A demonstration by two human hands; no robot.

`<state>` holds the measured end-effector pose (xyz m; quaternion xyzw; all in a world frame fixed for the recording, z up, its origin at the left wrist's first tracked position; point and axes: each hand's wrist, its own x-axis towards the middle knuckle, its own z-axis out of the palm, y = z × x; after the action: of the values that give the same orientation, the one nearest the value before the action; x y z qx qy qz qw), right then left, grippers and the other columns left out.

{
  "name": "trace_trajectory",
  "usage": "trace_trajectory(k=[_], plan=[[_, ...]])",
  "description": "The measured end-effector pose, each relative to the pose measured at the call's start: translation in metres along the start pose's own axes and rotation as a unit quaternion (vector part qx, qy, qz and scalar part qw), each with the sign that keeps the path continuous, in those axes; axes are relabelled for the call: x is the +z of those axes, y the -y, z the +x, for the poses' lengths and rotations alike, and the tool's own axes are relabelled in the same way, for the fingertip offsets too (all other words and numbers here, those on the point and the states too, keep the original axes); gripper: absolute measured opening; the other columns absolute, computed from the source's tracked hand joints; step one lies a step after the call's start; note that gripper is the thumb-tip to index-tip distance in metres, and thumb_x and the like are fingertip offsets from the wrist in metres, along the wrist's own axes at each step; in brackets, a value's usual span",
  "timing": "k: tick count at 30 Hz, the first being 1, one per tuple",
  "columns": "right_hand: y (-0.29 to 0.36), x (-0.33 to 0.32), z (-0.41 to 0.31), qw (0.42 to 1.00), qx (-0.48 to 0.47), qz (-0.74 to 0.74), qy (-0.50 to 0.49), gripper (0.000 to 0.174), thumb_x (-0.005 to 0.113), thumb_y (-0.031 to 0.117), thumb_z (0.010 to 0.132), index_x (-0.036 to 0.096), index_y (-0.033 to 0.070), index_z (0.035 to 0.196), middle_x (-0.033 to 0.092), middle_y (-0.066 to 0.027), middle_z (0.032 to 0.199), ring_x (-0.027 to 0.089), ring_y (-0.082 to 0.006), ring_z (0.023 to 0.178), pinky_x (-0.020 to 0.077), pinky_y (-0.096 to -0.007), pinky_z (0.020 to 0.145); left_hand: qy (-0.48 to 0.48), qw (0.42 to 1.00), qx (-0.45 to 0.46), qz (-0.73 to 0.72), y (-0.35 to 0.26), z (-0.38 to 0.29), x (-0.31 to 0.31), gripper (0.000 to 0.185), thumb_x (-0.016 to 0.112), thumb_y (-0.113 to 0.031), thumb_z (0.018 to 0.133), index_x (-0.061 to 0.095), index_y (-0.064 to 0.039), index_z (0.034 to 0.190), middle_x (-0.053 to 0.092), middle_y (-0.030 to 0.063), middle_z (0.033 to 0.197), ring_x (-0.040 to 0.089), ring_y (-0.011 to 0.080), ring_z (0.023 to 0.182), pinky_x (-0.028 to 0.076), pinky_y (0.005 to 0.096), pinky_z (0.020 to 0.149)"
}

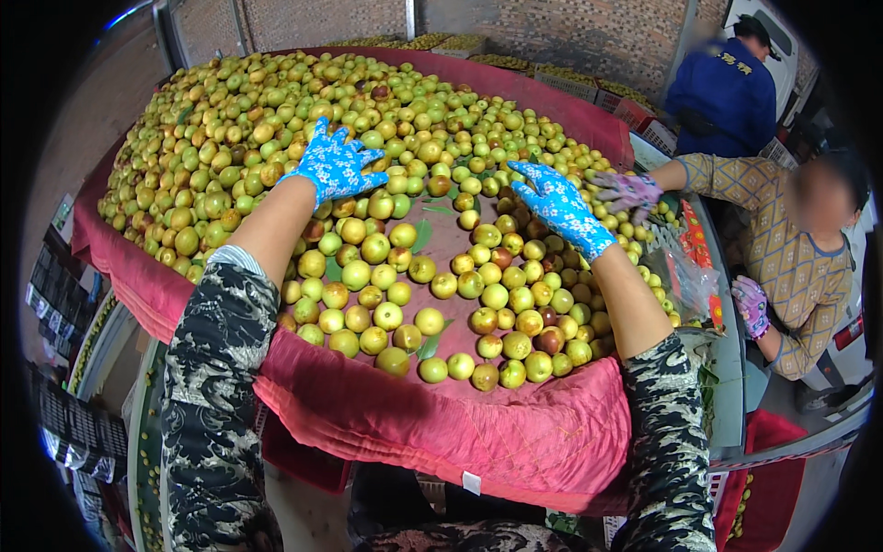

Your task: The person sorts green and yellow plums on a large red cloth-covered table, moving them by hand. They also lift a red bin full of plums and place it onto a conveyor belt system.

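My left hand (338, 165), in a blue floral glove, rests spread on the near slope of a large heap of green and brown-blotched jujubes (234, 138). My right hand (559, 203), gloved alike, lies with fingers apart over the jujubes at the right. Neither hand holds anything that I can see. Between them a strip of the red cloth (441, 276) shows through, with scattered fruit and a few green leaves (422, 236) on it. Nearer my body, loose jujubes (386, 316) lie up to the cloth's padded front edge (483, 421).
Across on the right a co-worker's gloved hand (631, 193) touches the fruit. A clear plastic bag (690, 276) lies by that edge. Fruit-filled crates (566, 81) line the brick wall. Stacked black crates (79, 421) stand left, beside a conveyor belt (148, 448). Another person (724, 96) stands behind.
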<state>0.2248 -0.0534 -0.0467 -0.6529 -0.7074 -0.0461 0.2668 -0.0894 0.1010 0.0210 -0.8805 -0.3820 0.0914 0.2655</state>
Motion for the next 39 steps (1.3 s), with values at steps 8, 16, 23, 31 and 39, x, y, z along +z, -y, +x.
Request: trace_trajectory(k=[8,16,23,31,39], plan=[[0.003,0.006,0.002,0.994,-0.045,0.089,0.038,0.041,0.056,0.03,0.1,0.058,0.012,0.137,0.062,-0.0177,0.131,0.06,-0.0341,0.119,0.0475,-0.045,0.102,0.061,0.998,-0.021,0.004,-0.001,-0.003,-0.013,0.075,0.026,-0.075,0.095,0.042,-0.027,0.151,0.037,0.0063,0.158,0.027,0.0348,0.148,0.006,0.0678,0.119],[0.12,0.006,-0.012,0.915,-0.281,0.25,0.148,0.049,0.068,0.027,0.09,0.059,0.007,0.134,0.065,-0.016,0.123,0.064,-0.0321,0.112,0.0494,-0.0408,0.101,0.078,0.996,-0.034,-0.04,0.012,-0.006,-0.001,0.08,0.03,-0.08,0.09,0.043,-0.029,0.15,0.034,0.0031,0.16,0.032,0.0369,0.145,0.014,0.0691,0.116],[0.171,0.054,-0.068,0.863,-0.475,0.111,0.131,0.063,0.06,0.026,0.09,0.044,0.019,0.15,0.041,-0.0102,0.154,0.033,-0.036,0.145,0.0255,-0.0573,0.118,0.06,0.997,-0.02,-0.049,0.008,-0.008,-0.001,0.083,0.029,-0.084,0.087,0.047,-0.031,0.148,0.032,0.0028,0.161,0.026,0.0392,0.147,0.005,0.0744,0.115],[0.148,0.047,-0.041,0.94,-0.331,-0.02,0.083,0.058,0.063,0.035,0.086,0.053,0.027,0.143,0.049,-0.0101,0.147,0.041,-0.0387,0.138,0.0348,-0.06,0.109,0.049,0.998,-0.018,-0.045,0.009,-0.004,0.003,0.068,0.038,-0.075,0.091,0.052,-0.034,0.144,0.037,0.0039,0.158,0.033,0.039,0.144,0.009,0.0762,0.113],[0.107,0.051,-0.006,0.964,-0.246,-0.061,0.086,0.053,0.062,0.034,0.089,0.053,0.026,0.14,0.042,-0.0125,0.152,0.042,-0.0372,0.137,0.0344,-0.0622,0.108,0.052,0.997,-0.017,-0.062,0.008,-0.002,0.002,0.067,0.044,-0.076,0.087,0.056,-0.034,0.139,0.037,0.0041,0.158,0.03,0.0407,0.145,0.006,0.0715,0.116]])
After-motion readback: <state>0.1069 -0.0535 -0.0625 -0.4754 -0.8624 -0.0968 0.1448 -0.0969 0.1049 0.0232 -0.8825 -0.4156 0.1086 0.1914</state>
